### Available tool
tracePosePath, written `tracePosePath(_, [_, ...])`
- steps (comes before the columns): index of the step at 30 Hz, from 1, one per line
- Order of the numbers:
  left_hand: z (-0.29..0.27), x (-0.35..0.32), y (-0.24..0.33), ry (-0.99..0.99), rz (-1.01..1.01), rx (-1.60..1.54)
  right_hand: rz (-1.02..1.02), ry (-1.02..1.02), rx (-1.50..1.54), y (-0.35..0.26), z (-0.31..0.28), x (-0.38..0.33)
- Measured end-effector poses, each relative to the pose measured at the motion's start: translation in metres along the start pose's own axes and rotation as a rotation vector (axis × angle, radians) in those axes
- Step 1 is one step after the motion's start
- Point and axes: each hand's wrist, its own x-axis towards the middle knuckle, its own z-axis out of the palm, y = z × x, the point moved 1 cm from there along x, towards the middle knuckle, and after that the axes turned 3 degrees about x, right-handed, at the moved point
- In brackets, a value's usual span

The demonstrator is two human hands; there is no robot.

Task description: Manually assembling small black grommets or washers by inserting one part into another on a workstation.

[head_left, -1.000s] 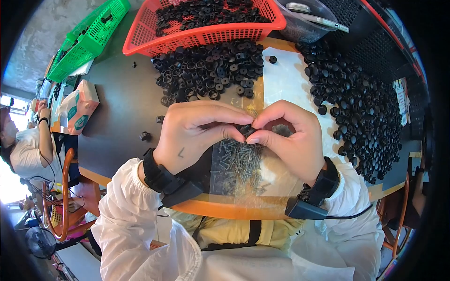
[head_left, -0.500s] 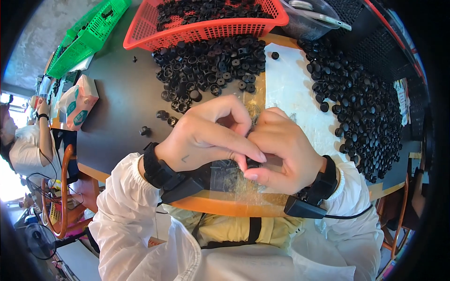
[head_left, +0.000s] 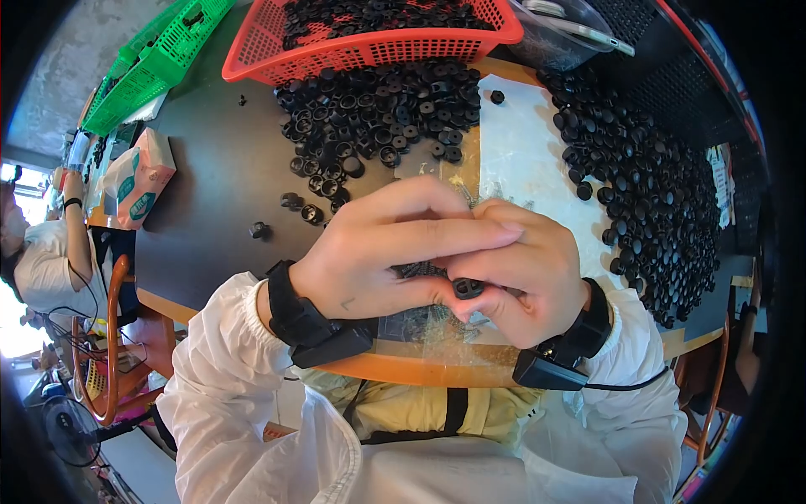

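Note:
A small black plastic knob point(head_left: 468, 289) with a hollow, divided underside is pinched between the thumb and index finger of my right hand point(head_left: 533, 273). My left hand point(head_left: 378, 252) presses against the right one. Its index finger lies across the back of the right fingers, and its thumb tip comes close beside the knob. The other left fingers curl behind, so whatever they hold is hidden. Small metal pieces point(head_left: 420, 269) show partly beneath the hands, on a clear plastic sheet point(head_left: 441, 349) at the table's near edge.
Beyond my hands lies a heap of hollow black caps point(head_left: 369, 118), before a red basket point(head_left: 378, 50) of black parts. To the right, smooth black caps point(head_left: 646, 193) spread beside white paper point(head_left: 516, 143). A tissue pack point(head_left: 143, 181), green basket point(head_left: 155, 71) and another person point(head_left: 54, 269) are left.
My left index finger has moved from the knob up over the right hand. The knob has turned so its hollow underside shows, still in the right fingers.

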Motion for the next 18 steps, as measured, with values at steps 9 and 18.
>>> tracePosePath(9, [-0.01,0.005,0.002,-0.02,-0.039,0.092,-0.066,0.029,-0.196,0.0,-0.013,0.011])
tracePosePath(18, [-0.062,-0.055,0.037,0.24,-0.47,0.732,0.099,0.296,-1.168,0.016,-0.076,0.004])
